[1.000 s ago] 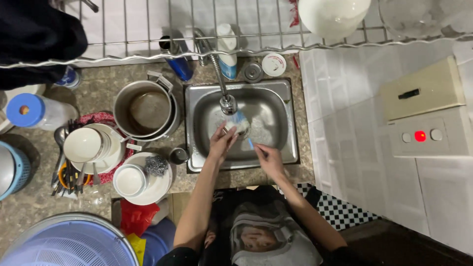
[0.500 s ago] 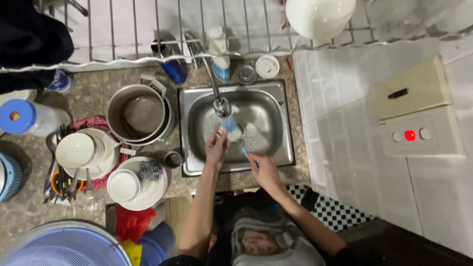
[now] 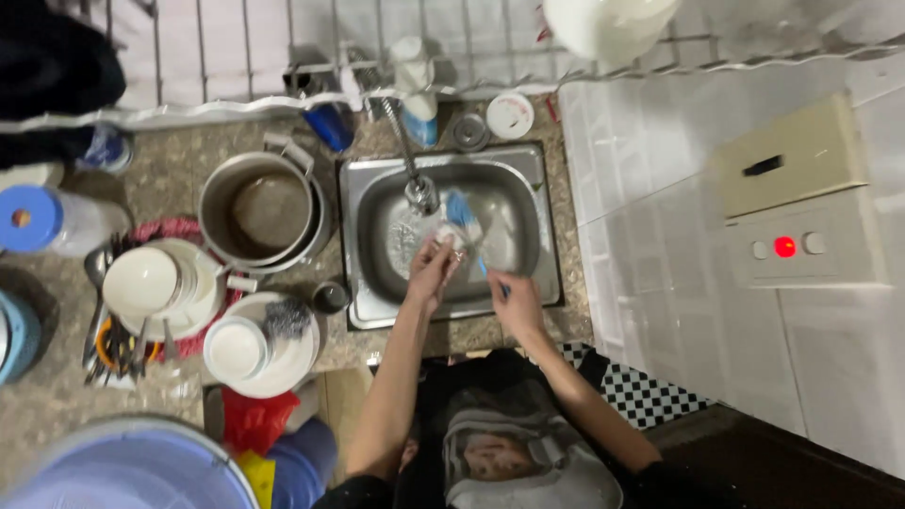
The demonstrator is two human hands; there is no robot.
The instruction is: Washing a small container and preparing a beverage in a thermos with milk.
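Observation:
Both my hands are over the steel sink (image 3: 528, 179), under the tap (image 3: 415, 184). My left hand (image 3: 432, 271) grips a small clear item (image 3: 441, 236), blurred and hard to name, just below the spout. My right hand (image 3: 515, 302) is closed around the handle of a blue brush (image 3: 461, 210), whose blue end lies against the clear item. The two hands are a little apart, the right one nearer the sink's front edge.
On the stone counter to the left stand a steel pot (image 3: 269, 203), stacked white bowls (image 3: 146, 281), a plate with a small bowl and a steel scourer (image 3: 286, 319), and a blue-capped bottle (image 3: 38, 219). Behind the sink are bottles (image 3: 415, 90). A tiled wall (image 3: 660, 188) rises on the right.
The view has shifted slightly. Both hands stay over the sink; the brush's blue end has moved a little farther up the basin, toward the tap.

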